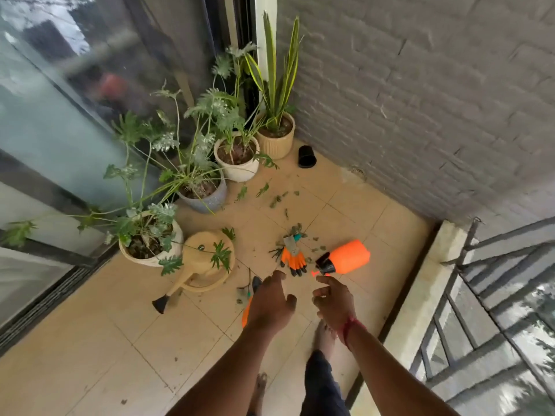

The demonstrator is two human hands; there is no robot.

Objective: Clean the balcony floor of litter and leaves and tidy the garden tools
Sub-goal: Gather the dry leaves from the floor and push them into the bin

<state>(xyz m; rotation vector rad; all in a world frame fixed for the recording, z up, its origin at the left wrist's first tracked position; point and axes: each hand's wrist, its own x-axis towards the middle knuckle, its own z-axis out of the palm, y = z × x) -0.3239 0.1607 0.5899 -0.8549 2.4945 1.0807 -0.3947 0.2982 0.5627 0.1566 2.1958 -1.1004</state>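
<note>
Entry, as I read it from the head view:

- Left hand [271, 301]: fingers loosely spread, holding nothing, back toward me, forearm stretched forward over the balcony floor [90, 355].
- Right hand [332, 304]: fingers loosely curled, nothing in them, just beside the left.
- Orange glove [292, 259]: flat on the mid-floor tiles, just beyond the left fingertips.
- Spray bottle [345, 256]: on its side, nozzle near the right fingertips.
- Loose leaves [274, 201]: scattered from the glove toward the far corner.
- Watering can [201, 262]: left of the hands, against the potted plants [150, 235] lining the glass-door edge.
- Black pot [307, 157]: tipped over in the far corner by the brick wall [420, 115].
- Open room: bare tiles at near left; railing [495, 295] bounds the right edge.
</note>
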